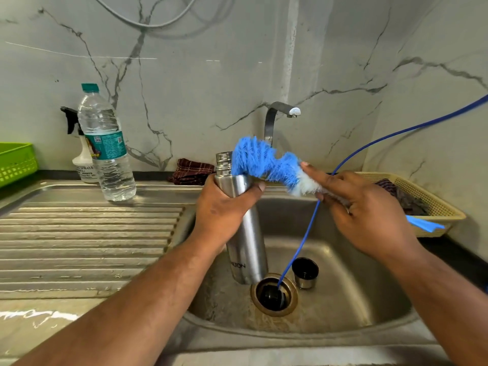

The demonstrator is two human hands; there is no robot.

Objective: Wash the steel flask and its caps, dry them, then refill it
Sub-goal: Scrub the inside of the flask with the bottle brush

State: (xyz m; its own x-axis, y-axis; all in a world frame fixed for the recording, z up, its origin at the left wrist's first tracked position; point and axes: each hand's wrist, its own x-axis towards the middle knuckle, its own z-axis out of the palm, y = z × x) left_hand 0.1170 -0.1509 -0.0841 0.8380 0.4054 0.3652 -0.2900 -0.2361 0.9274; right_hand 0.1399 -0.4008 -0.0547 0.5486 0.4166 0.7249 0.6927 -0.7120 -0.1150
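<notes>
My left hand [224,204] grips the steel flask [247,247] below its open threaded neck and holds it upright over the sink [369,307]. My right hand [367,207] holds a bottle brush [266,162] with blue and white bristles; the bent bristle head lies against the flask's neck, outside the mouth. The brush's blue handle end [425,224] sticks out past my right hand. A steel cup cap [305,272] stands mouth up on the sink floor. A black inner cap [272,297] lies in the drain.
A thin blue tube [303,239] runs from the upper right down into the drain. The tap [277,114] stands behind the flask. A plastic water bottle [107,146] and spray bottle [81,154] stand on the drainboard, a folded cloth [192,171] behind the sink, a beige basket [433,204] at right.
</notes>
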